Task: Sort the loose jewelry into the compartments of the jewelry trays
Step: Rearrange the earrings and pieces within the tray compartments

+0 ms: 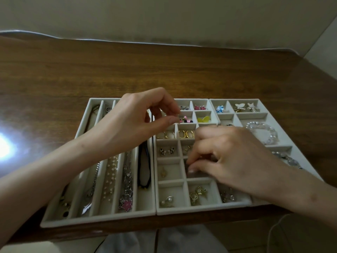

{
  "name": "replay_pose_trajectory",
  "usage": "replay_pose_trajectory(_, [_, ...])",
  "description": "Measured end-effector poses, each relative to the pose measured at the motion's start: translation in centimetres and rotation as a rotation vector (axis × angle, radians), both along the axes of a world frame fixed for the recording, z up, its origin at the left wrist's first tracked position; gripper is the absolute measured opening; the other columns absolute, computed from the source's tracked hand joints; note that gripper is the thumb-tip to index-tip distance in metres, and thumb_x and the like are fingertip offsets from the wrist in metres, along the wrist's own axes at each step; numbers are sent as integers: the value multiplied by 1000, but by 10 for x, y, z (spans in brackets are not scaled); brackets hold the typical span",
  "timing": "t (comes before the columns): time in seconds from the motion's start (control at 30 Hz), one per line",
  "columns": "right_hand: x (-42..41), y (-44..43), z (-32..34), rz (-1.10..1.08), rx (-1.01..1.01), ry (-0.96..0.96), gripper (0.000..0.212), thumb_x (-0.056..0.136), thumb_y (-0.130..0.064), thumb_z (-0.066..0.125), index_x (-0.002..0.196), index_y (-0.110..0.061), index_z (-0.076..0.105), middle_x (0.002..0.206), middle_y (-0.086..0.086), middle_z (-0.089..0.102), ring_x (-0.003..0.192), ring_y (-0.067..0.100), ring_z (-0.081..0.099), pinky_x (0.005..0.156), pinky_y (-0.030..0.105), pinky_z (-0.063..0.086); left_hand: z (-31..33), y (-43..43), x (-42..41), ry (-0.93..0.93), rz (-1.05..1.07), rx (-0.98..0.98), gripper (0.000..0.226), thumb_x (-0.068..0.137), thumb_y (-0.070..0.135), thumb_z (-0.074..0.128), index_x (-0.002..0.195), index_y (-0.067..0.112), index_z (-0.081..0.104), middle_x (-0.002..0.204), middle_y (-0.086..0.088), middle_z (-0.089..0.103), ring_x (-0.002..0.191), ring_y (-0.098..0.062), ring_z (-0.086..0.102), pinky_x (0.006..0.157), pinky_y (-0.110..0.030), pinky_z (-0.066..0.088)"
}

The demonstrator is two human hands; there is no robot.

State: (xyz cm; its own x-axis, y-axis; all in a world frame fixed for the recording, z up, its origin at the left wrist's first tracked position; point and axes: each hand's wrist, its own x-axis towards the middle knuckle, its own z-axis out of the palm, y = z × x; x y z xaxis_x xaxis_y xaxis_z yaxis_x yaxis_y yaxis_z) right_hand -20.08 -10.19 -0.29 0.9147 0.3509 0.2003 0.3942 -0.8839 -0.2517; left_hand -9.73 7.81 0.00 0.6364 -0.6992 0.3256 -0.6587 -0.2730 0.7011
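Pinching small pink earring (182, 118), left grip (131, 117) hovers over middle tray (182, 209); right grip (233, 154) blurred, curled, contents unclear.

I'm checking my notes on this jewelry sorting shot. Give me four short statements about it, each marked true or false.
1. The left hand pinches a small piece above the middle tray. True.
2. The necklaces lie in the middle tray. False: they lie in the long compartments of the left tray.
3. A yellow piece sits in the middle tray. True.
4. The bead bracelet lies in the left tray. False: it lies in the right tray.
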Motion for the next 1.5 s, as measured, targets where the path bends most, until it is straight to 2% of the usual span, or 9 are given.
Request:
replay_pose_trajectory(0.2, [1,-11,17,-63,26,132,7,70,-31,80,73,-30,73,69,-15,54,65,4,52,58,26,43,-1,0,2,-14,21,-1,12,83,27,62,95,23,63,86,13,67,76,-5,62,63,-22,51])
replay_pose_trajectory(0.33, [-4,-1,5,-63,-125,45,9,68,-35,77,69,-30,70,70,-15,54,65,7,53,53,20,33,-2,0,2,-22,24,-5,11,84,25,62,95,23,63,86,13,67,75,-4,61,63,-21,51])
replay_pose_trajectory(0.47, [-6,0,3,-59,-140,62,13,67,-28,82,70,-28,70,71,-11,57,66,7,53,55,15,29,-3,0,2,-25,29,-5,10,85,24,63,95,23,63,86,12,67,75,-5,61,63,-24,51])
replay_pose_trajectory(0.53, [-6,0,4,-54,-143,71,12,68,-26,81,71,-28,70,71,-11,57,66,8,53,54,20,35,-3,0,3,-24,29,-4,9,85,23,63,94,24,63,85,13,67,74,-3,61,63,-22,51])
replay_pose_trajectory(0.63, [-5,0,5,-51,-125,94,11,69,-26,80,72,-29,70,73,-11,57,68,9,55,56,27,42,-3,0,3,-27,24,1,10,84,25,62,94,25,63,85,14,66,74,-2,61,63,-22,51])
replay_pose_trajectory(0.8, [-2,-3,13,-73,-46,171,9,72,-32,78,77,-32,71,74,-18,53,67,-1,49,62,20,37,-3,0,3,-22,21,12,13,84,28,61,95,22,64,86,12,67,76,-4,62,64,-26,52])
replay_pose_trajectory(1.0, [1,-29,35,-130,43,142,5,68,-33,75,73,-32,73,65,-12,54,70,5,53,53,14,36,-5,0,3,-17,4,21,11,84,28,62,94,25,63,87,13,67,75,-6,62,64,-28,52])
replay_pose_trajectory(1.27, [-7,-41,24,-141,-10,266,7,74,-32,76,78,-37,72,71,-16,53,81,1,51,56,16,33,-9,-3,1,-102,-160,131,22,82,42,56,96,27,63,88,15,64,79,-10,61,59,-19,48])
replay_pose_trajectory(1.5, [-13,-37,19,-100,-117,269,19,86,-28,58,93,-39,72,73,-18,45,70,1,47,59,17,33,-3,-8,-4,-116,-368,212,23,84,24,51,101,26,67,90,9,55,84,-16,55,68,-22,45])
